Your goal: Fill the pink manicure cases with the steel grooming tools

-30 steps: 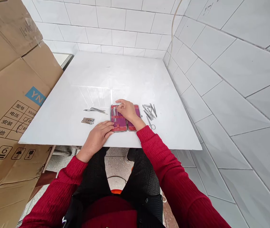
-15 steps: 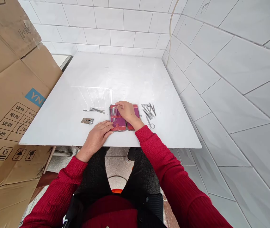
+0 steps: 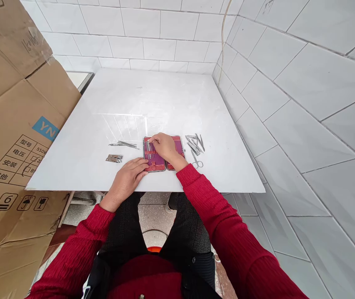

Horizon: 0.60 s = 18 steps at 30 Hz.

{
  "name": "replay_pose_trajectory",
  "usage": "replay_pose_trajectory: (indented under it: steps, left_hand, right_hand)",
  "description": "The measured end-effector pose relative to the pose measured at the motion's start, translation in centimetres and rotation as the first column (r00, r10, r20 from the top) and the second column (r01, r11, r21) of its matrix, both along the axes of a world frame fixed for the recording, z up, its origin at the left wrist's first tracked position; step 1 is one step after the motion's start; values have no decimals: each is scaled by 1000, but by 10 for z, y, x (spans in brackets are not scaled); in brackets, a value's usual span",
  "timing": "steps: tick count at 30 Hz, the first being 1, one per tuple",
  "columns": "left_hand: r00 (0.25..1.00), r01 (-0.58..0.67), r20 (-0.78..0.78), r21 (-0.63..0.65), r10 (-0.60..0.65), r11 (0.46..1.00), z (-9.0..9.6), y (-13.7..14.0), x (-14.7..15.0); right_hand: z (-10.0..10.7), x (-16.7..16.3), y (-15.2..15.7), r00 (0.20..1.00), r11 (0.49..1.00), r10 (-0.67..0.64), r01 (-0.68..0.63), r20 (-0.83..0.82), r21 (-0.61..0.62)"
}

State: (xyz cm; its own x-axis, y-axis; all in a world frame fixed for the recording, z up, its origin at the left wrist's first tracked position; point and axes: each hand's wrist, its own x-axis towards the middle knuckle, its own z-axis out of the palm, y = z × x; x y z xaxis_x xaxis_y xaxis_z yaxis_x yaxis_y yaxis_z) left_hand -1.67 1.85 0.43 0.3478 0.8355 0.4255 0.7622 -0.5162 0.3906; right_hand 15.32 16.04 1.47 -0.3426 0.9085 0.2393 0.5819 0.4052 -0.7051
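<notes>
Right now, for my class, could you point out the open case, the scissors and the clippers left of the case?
Open case [image 3: 159, 160]: head view, on its purple lining.
Scissors [image 3: 195, 159]: head view, near the pivot.
Clippers [image 3: 114, 158]: head view, middle of the metal bodies.

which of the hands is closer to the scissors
Right. The right hand is over the open case, left of the scissors; the left hand is farther left, its fingers at the case's left side.
</notes>
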Motion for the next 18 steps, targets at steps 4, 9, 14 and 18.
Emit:
replay_pose_trajectory:
  steps: [4,9,14,18]
  left_hand:
    - [1000,3,2,0,-3,1000,-1,0,-1]
    - [1000,2,4,0,-2,1000,-1,0,-1]
    - [1000,1,11,5,-1,1000,-2,0,-1]
    - [1000,10,14,6,-10,1000,-2,0,-1]
  right_hand:
    - [1,0,0,1000,1000,-14,13,20,27]
    - [2,-1,0,997,998,-29,26,73,49]
    - [0,-1,-1,993,998,-21,13,113,68]
    - [0,-1,-3,993,998,-19,12,117,67]
